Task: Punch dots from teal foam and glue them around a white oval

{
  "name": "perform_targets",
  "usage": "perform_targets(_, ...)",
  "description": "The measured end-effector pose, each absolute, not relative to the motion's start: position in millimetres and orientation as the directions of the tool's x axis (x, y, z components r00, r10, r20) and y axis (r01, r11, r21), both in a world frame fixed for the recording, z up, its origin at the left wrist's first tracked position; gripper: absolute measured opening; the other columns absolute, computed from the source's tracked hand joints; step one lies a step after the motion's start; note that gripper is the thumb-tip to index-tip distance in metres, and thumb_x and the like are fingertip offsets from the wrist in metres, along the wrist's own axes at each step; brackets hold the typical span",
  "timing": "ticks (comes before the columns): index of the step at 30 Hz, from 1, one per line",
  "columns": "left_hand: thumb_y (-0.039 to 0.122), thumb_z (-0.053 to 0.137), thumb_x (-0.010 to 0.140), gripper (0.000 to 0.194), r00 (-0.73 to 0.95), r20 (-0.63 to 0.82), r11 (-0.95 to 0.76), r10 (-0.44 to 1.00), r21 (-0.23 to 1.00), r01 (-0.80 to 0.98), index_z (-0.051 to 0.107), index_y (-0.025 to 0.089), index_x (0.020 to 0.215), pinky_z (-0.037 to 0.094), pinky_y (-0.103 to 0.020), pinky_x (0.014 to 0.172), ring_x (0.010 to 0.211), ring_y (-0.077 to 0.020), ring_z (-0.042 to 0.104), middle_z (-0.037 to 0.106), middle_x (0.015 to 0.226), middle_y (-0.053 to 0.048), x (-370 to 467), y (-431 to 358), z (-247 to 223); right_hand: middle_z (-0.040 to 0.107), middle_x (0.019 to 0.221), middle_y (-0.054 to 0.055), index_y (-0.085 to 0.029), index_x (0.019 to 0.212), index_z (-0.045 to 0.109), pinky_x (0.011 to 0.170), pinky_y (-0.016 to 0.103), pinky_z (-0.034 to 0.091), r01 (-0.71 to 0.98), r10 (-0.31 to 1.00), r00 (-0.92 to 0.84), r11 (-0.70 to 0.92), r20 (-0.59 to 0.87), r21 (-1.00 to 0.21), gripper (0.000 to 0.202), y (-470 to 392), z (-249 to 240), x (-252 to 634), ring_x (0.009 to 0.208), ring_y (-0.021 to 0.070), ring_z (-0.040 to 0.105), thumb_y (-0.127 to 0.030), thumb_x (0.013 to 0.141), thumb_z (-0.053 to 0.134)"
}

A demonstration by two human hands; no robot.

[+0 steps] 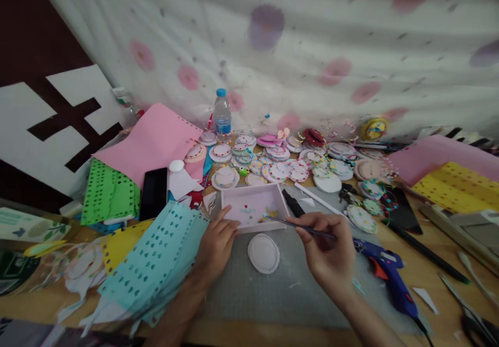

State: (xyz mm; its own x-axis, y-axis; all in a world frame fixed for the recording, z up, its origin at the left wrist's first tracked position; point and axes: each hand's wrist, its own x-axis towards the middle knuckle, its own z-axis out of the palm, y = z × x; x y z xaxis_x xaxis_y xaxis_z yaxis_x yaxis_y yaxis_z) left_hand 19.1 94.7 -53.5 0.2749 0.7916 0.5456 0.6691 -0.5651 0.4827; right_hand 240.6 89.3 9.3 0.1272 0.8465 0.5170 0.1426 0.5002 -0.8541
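Observation:
My left hand (217,240) has its fingers closed on the near left corner of a shallow white box (253,228). Small coloured pieces (268,215) lie inside the box, mostly toward its right side. My right hand (329,245) grips thin dark tweezers (312,229), whose tips reach over the near right part of the box, by the pieces. Whether the tips hold a piece is too small to tell. A round white layered disc (264,253) lies flat on the grey mat (241,295), just in front of the box, touched by neither hand.
Many decorated discs (277,171) and a water bottle (222,115) stand behind the box. Punched coloured sheets (156,256) and a phone (153,193) lie left. A blue glue gun (390,274), scissors (470,310) and a black stick (427,251) lie right.

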Motion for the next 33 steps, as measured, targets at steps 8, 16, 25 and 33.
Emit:
perform_targets(8, 0.021, 0.059, 0.085, 0.027, -0.016, 0.448, -0.384, 0.894, 0.784, 0.487, 0.062, 0.019, 0.112, 0.05, -0.039, 0.089, 0.1, -0.0213, 0.06, 0.063, 0.11, -0.009, 49, 75, 13, 0.066, 0.074, -0.001, -0.022, 0.082, 0.041, 0.07, 0.029, 0.051, 0.098, 0.796, 0.215, 0.558, 0.565, -0.824, 0.029, 58, 36, 245, 0.078, 0.0162, 0.066, -0.001, 0.078, 0.061)
perform_targets(16, 0.034, 0.07, 0.074, 0.019, -0.051, -0.167, 0.157, 0.985, 0.975, -0.158, 0.068, 0.014, 0.077, 0.044, -0.017, 0.049, 0.054, -0.0091, 0.055, 0.063, 0.061, -0.001, 80, 44, 45, 0.069, 0.074, 0.001, -0.022, 0.081, 0.039, 0.063, 0.029, 0.047, 0.09, 0.81, 0.163, 0.557, 0.564, -0.826, 0.03, 33, 35, 233, 0.07, 0.0158, 0.061, 0.0, 0.079, 0.059)
perform_targets(25, 0.036, 0.075, 0.069, 0.024, -0.102, -0.25, 0.2, 0.963, 0.914, -0.352, 0.067, 0.013, 0.071, 0.038, -0.013, 0.044, 0.051, -0.0051, 0.049, 0.064, 0.063, -0.001, 79, 29, 41, 0.07, 0.074, 0.001, -0.023, 0.081, 0.041, 0.069, 0.031, 0.049, -0.002, 0.846, 0.278, 0.475, 0.456, -0.88, 0.028, 10, 37, 230, 0.076, 0.0176, 0.064, -0.008, 0.079, 0.064)
perform_targets(33, 0.037, 0.072, 0.073, 0.024, -0.184, -0.155, 0.104, 0.971, 0.96, -0.262, 0.069, 0.014, 0.077, 0.042, -0.014, 0.043, 0.051, -0.0075, 0.053, 0.067, 0.064, -0.002, 84, 18, 42, 0.066, 0.071, 0.0, -0.022, 0.079, 0.041, 0.068, 0.031, 0.052, -0.03, 0.861, 0.332, 0.418, 0.386, -0.908, 0.027, 6, 44, 223, 0.074, 0.0185, 0.069, -0.015, 0.079, 0.067)
